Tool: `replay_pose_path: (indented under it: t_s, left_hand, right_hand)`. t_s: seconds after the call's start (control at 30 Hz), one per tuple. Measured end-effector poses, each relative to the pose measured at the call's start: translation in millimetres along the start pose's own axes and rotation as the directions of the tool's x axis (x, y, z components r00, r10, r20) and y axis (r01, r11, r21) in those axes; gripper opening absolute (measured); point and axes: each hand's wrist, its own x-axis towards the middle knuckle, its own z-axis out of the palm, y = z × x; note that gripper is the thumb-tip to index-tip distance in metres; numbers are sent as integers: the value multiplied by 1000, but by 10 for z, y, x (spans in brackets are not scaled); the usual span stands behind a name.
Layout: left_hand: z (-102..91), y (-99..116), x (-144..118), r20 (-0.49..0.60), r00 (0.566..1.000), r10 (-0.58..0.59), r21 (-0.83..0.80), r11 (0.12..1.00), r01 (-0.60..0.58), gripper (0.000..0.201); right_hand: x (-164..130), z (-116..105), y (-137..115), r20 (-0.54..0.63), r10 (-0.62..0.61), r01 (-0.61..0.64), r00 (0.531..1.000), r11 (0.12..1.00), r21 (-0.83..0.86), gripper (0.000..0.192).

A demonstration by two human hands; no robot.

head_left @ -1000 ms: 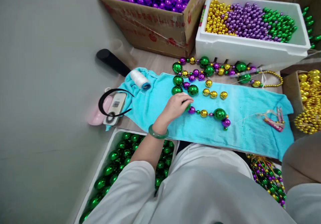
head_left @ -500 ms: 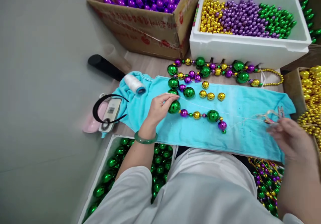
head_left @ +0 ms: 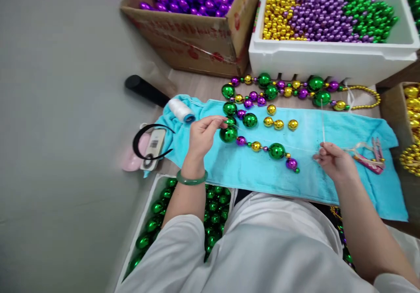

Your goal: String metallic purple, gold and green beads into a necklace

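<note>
- Since half a second ago, the right hand [head_left: 333,161] has come in from the 3 o'clock edge of the turquoise towel [head_left: 328,131], fingers now pinched shut on the thin white thread [head_left: 323,122].
- Left hand [head_left: 203,135] – fingertips closed on the thread's other end, touching the big green bead [head_left: 229,134] – seemingly keeping the line taut.
- Between both hands lies the half-strung bead strand [head_left: 262,148]; the towel likely stops beads rolling.
- Loose gold beads [head_left: 278,123] sit at 12 o'clock of it, thread spool [head_left: 181,110] at 10.
</note>
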Motion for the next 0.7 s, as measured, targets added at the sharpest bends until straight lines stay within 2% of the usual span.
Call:
replay_pose_path:
  t_s: [0.07, 0.17, 0.3, 0.37, 0.43, 0.53, 0.63, 0.7]
  left_hand:
    - [-12, 2, 22, 0, 1000, -3, -32, 999, 3, 26]
    - [-51, 38, 90, -25, 1000, 11, -84, 996, -13, 26]
    - [-95, 121, 165, -64, 998, 19, -123, 992, -27, 27]
    - [-100, 145, 162, -56, 998, 25, -119, 992, -32, 27]
    - [-95, 139, 128, -15, 999, 31, -95, 995, -32, 27]
    - [-76, 62, 47, 112, 994, 17, -39, 999, -12, 25]
    - [-48, -88, -38, 277, 960, -46, 65, 997, 29, 23]
    - [-26, -205, -91, 345, 935, -84, 139, 990, 38, 23]
  right_hand:
    - [67, 26, -138, -47, -50, 49, 998, 999, -24, 22]
    - [163, 102, -498, -94, -159, 150, 983, 984, -96, 13]
    - [205, 236, -980, -94, -336, 322, 937, 937, -137, 14]
    - [207, 270, -1111, -114, -367, 349, 923, 926, -145, 16]
    - [217, 255, -1148, -163, -369, 348, 915, 926, -146, 20]
    - [253, 138, -1054, -230, -360, 334, 904, 931, -145, 25]
    - [280, -40, -862, -277, -341, 303, 899, 938, -170, 25]
    - [282, -148, -736, -319, -309, 260, 896, 947, -189, 26]
